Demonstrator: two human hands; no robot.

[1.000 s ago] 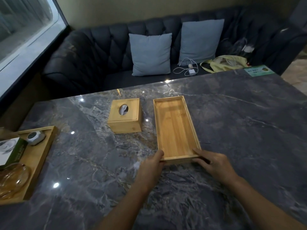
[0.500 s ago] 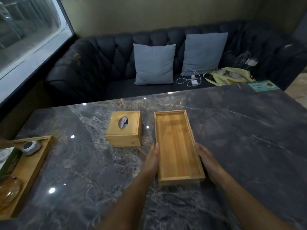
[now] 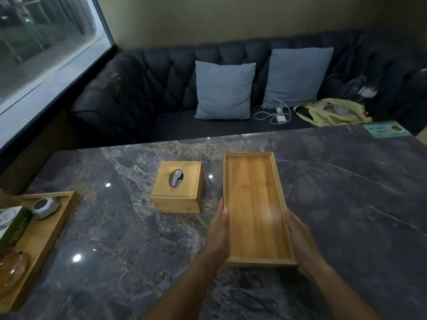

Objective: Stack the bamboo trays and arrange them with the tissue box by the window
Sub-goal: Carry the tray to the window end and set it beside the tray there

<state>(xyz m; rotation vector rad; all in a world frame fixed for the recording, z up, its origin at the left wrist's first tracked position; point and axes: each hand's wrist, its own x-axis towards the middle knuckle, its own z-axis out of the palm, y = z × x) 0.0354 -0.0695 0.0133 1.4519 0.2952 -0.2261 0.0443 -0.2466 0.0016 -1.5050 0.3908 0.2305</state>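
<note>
**A:** Head view first: what are the hands doing?

**B:** The left hand (image 3: 219,229) lies flat along the left long wall of the empty bamboo tray (image 3: 255,209), fingers pointing to 12 o'clock. The right hand (image 3: 300,239) mirrors it on the right long wall. Both press inward, clamping the tray between the palms. Whether it is lifted or resting on the table (image 3: 346,204) I cannot tell.

**B:** Just beside it at 9 o'clock stands the bamboo tissue box (image 3: 178,187), apart from the tray. Well off toward 8 o'clock, at the table's window end, sits the second bamboo tray (image 3: 67,204), loaded with a small grey device (image 3: 45,206), a green box (image 3: 13,224) and an amber glass dish (image 3: 11,271).

**A:** How will the held tray handle?

**B:** Stiff and probably light; the low walls give little to grip, and the smooth finish may slip under a side squeeze. Thumbs hooked over the rims near mid-length should keep it level.

**A:** And stacking?

**B:** I'd judge the loaded tray needs clearing, or goes on top.
</note>
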